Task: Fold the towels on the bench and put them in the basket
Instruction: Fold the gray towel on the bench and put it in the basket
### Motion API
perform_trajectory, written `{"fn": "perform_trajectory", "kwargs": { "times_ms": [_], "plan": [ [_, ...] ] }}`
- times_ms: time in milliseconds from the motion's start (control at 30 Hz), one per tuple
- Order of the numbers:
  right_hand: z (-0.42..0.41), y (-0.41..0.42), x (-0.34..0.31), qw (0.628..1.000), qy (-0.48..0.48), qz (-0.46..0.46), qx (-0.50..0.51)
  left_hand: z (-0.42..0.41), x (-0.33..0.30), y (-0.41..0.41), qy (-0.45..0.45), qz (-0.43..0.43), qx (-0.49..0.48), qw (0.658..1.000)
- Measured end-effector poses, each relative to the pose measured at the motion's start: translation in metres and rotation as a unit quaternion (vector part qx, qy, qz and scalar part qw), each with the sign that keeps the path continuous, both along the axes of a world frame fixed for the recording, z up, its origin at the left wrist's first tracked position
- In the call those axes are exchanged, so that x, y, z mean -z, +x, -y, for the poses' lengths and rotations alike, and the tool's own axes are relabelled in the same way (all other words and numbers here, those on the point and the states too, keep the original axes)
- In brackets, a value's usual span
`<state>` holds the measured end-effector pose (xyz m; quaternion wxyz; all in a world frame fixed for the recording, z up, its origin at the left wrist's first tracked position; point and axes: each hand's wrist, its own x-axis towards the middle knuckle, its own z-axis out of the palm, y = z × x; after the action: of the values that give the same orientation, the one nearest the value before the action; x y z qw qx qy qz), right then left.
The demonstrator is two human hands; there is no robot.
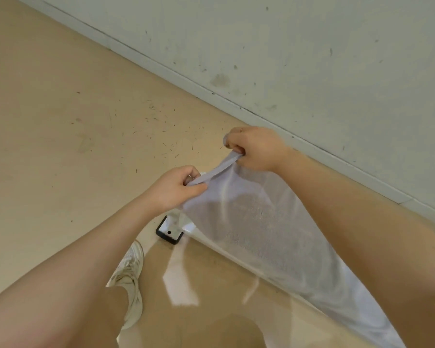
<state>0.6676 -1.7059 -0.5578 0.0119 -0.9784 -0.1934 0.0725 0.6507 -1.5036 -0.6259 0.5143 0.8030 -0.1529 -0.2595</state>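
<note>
Both forearms reach out, the left hand [172, 189] and right hand [255, 148] each pinching the towel's [256, 222] bunched top edge. It hangs thin, limp and light over the bench [186, 226] corner, so its 2 top corners look the best hold.

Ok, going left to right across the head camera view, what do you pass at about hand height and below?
Shoe → black phone-like object on the floor → left hand gripping the towel's top edge → right hand gripping the same edge, with the towel hanging below.

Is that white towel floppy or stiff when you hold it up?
Probably floppy: the towel hangs limp below the left hand and right hand. Likely light and thin, since shapes show through it.
</note>
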Motion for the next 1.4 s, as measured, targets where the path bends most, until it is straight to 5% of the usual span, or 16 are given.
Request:
{"fn": "perform_trajectory", "kwargs": {
  "times_ms": [133, 433, 567, 667, 867, 1167, 1400],
  "plan": [
    [0.018, -0.027, -0.013, 0.993, -0.091, 0.050, -0.053, 0.004, -0.014, -0.013, 0.052, 0.052, 0.018, 0.997],
    [0.043, -0.077, -0.040, 0.963, -0.212, 0.044, 0.160, 0.004, -0.026, -0.041, 0.101, 0.054, 0.010, 0.993],
    [0.041, -0.073, -0.039, 0.953, 0.035, 0.011, 0.301, 0.000, -0.030, -0.045, -0.009, 0.003, -0.007, 1.000],
    [0.024, -0.058, -0.039, 0.865, 0.314, -0.019, 0.391, -0.005, -0.030, -0.044, -0.071, -0.001, -0.051, 0.996],
    [-0.020, -0.004, -0.020, 0.680, 0.570, -0.017, 0.460, -0.031, -0.024, -0.026, -0.089, 0.030, -0.077, 0.993],
    [-0.076, 0.048, -0.021, 0.535, 0.709, -0.021, 0.459, -0.070, -0.056, 0.002, -0.162, 0.019, -0.166, 0.972],
    [-0.018, -0.004, -0.049, 0.548, 0.695, 0.015, 0.465, -0.024, -0.088, -0.036, -0.164, 0.057, -0.016, 0.985]
  ]
}}
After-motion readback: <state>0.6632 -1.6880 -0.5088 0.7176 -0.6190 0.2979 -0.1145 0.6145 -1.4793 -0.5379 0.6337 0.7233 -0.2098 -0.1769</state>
